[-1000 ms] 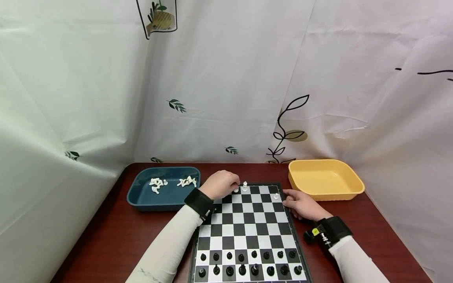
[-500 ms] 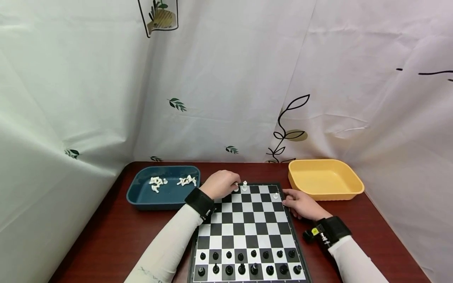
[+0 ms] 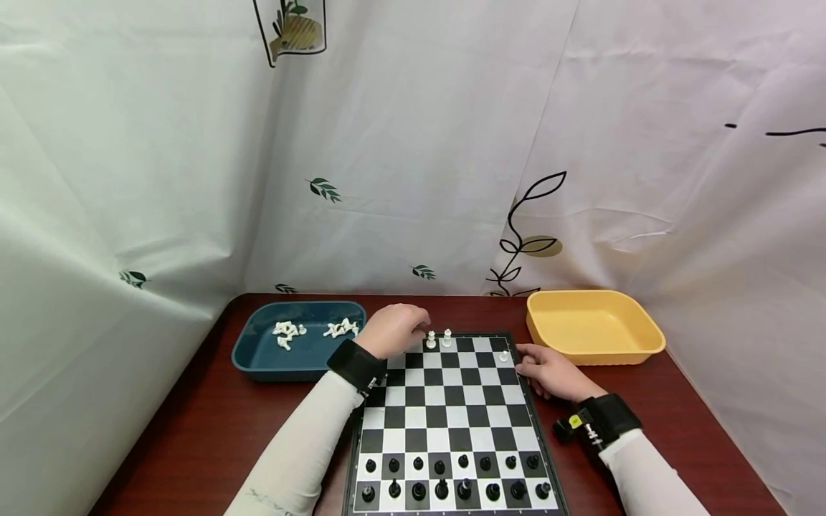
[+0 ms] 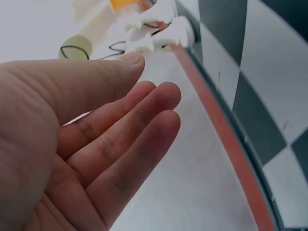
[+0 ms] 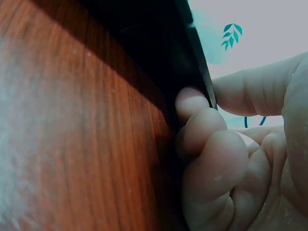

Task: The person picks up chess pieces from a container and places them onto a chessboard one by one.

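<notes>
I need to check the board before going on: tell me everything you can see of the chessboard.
The chessboard lies flat on the dark red table, a black-and-white checkered field in a thin dark frame. Black pieces fill its two near rows; three white pieces stand on the far row. The right hand grips its right edge, fingers curled on the rim. The left hand hovers open at the far-left corner.

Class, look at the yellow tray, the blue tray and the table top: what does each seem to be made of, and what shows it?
Yellow tray: likely moulded plastic, smooth matte, rounded one-piece rim.
Blue tray: probably the same kind of plastic, with a slight sheen on its wall.
Table top: reddish-brown wood or wood-look laminate; grain streaks show, with a soft gloss.
</notes>
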Demonstrator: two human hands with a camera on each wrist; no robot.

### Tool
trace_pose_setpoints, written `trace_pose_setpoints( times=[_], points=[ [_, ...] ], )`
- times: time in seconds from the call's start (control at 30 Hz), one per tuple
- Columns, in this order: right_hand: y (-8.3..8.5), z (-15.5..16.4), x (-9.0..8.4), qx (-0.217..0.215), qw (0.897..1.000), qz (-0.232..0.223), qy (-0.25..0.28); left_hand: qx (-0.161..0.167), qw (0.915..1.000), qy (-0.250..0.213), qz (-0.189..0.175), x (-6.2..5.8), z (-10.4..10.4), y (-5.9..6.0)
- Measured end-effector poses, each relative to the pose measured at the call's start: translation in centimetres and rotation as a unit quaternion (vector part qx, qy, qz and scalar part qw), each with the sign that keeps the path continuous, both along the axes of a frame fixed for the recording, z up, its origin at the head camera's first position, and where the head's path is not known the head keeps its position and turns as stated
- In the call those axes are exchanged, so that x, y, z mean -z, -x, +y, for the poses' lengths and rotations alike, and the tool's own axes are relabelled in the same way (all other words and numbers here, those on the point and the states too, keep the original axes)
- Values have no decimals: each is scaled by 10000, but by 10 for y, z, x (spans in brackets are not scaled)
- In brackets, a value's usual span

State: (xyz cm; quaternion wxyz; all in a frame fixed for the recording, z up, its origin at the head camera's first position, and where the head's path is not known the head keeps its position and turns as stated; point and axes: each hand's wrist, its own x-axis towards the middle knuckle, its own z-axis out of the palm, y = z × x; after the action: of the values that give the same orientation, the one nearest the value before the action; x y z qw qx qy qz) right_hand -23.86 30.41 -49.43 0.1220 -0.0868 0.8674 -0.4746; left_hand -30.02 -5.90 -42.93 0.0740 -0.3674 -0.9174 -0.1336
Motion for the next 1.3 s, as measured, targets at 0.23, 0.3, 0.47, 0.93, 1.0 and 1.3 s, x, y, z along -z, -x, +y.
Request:
trace_pose_setpoints(
  times=[0.23,0.3,0.47,0.93,1.0,1.3],
  points=[
    [3,2,1,25,9999,-41,-124,-316,9993,-179,86,-13,-16,0],
    [3,2,2,37,9999,-45,-143,-395,9988,-221,161,-15,-21,2],
    [2,1,1,45,9999,-15,-110,-569,9968,-413,392,-20,-37,6],
    [0,0,1,39,10000,26,-53,-1243,9883,-743,474,-28,-86,12],
    [1,0,2,30,10000,25,-49,-1313,9877,-737,422,-28,-91,12],
    [1,0,1,22,10000,10,-9,-1377,9879,-579,410,-24,-111,14]
  ],
)
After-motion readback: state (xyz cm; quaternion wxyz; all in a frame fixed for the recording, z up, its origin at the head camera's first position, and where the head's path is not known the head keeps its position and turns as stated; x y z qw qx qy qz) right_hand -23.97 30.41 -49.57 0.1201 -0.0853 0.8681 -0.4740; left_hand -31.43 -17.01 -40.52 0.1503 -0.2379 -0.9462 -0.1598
